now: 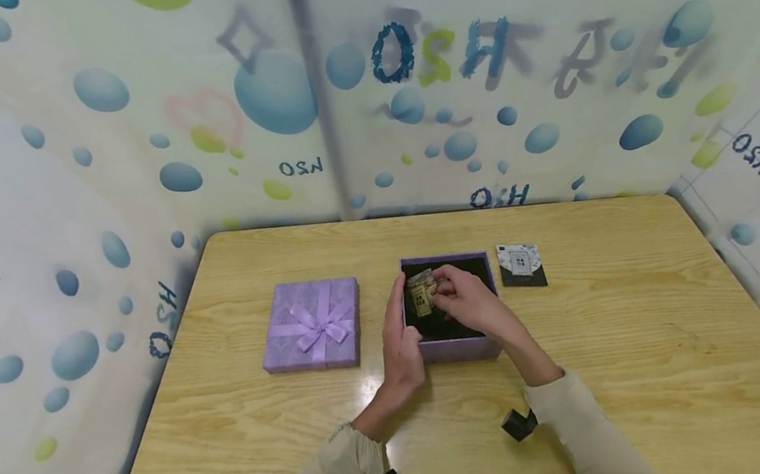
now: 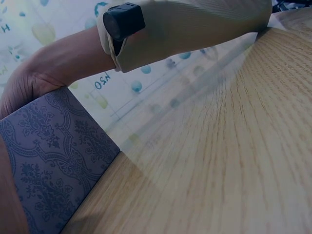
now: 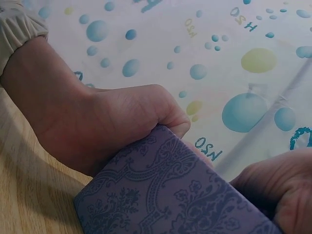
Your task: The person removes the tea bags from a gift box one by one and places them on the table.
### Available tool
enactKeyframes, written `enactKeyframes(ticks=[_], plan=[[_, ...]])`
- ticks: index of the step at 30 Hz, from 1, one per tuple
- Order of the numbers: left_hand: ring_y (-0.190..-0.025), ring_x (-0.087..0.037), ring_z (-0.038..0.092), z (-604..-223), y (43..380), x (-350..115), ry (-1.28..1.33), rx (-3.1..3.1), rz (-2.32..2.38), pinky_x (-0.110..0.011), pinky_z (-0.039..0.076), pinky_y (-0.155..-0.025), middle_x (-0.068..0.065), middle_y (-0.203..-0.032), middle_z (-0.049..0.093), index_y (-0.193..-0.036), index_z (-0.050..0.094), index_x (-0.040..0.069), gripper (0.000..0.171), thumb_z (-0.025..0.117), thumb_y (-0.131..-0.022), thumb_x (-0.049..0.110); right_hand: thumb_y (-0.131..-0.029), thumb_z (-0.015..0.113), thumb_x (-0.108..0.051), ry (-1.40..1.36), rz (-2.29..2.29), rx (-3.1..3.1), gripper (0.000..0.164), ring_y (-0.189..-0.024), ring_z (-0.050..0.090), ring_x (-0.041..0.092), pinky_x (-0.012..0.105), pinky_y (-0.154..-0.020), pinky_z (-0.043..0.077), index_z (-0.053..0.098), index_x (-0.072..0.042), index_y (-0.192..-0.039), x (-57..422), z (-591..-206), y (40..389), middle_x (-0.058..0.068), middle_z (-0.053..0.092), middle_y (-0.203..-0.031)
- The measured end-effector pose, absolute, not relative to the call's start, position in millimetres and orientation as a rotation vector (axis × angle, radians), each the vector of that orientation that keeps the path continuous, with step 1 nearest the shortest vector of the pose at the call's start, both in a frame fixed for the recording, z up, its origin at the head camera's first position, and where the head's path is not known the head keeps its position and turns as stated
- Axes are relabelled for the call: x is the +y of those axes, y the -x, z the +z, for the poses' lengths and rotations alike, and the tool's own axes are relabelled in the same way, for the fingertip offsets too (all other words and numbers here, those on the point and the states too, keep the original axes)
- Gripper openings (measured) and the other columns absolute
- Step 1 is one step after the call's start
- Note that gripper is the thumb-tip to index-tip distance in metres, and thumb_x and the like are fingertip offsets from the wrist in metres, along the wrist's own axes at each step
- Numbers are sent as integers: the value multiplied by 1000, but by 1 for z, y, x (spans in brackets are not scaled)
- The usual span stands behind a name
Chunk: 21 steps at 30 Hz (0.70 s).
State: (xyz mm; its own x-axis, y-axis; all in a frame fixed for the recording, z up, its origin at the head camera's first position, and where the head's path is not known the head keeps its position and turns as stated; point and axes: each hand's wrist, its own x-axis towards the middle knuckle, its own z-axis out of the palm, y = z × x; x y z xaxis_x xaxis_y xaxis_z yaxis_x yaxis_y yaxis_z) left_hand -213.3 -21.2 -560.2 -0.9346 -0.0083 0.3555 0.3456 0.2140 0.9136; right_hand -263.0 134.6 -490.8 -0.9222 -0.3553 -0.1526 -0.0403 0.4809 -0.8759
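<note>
A lidless purple box point(image 1: 460, 350) with a black inside stands near the middle of the table. My left hand point(image 1: 403, 354) holds it at the left wall, fingers along the outside and thumb bent over the near rim, as the right wrist view also shows. Over the box opening, my right hand point(image 1: 471, 301) pinches a small clear packet point(image 1: 421, 300) with a gold-and-black printed face. What lies beneath the packet is hidden. In the left wrist view, the patterned box wall point(image 2: 58, 156) fills the lower left.
The purple lid point(image 1: 308, 326) with a ribbon bow lies left of the box. A flat black-and-white printed card point(image 1: 521, 265) lies to its right. Behind the wooden table point(image 1: 656, 361) hangs a wall covering point(image 1: 363, 111) with blue and green drops.
</note>
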Motion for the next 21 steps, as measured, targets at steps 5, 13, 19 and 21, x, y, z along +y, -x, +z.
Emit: enactKeyframes(ticks=[5, 13, 19, 21], plan=[[-157, -21, 23, -560, 214, -22, 321, -2207, -1777, -53, 24, -123, -2, -172, 27, -167, 26, 13, 92, 32, -77, -2, -102, 58, -6, 321, -1474, 2396, 41, -90, 69, 33, 48, -78, 59, 50, 9, -140, 135, -489, 262, 23, 73, -112], [-158, -23, 22, -561, 215, -22, 320, -2210, -1782, -51, 24, -123, -2, -172, 26, -167, 25, 14, 92, 32, -77, -2, -101, 58, -6, 306, -1548, 2394, 42, -95, 68, 35, 48, -78, 57, 51, 8, -140, 135, -491, 263, 27, 69, -123], [-158, -22, 22, -562, 214, -22, 320, -2214, -1786, -53, 24, -123, 0, -172, 26, -167, 25, 14, 92, 32, -77, -2, -102, 57, -9, 291, -1578, 2392, 44, -102, 68, 33, 43, -80, 57, 50, 7, -143, 136, -490, 262, 27, 67, -127], [-158, -22, 22, -562, 214, -22, 320, -2213, -1786, -53, 23, -123, -1, -172, 26, -167, 25, 14, 93, 32, -76, -3, -102, 58, -10, 274, -1591, 2394, 46, -104, 68, 34, 43, -82, 57, 49, 6, -144, 137, -490, 262, 27, 66, -128]])
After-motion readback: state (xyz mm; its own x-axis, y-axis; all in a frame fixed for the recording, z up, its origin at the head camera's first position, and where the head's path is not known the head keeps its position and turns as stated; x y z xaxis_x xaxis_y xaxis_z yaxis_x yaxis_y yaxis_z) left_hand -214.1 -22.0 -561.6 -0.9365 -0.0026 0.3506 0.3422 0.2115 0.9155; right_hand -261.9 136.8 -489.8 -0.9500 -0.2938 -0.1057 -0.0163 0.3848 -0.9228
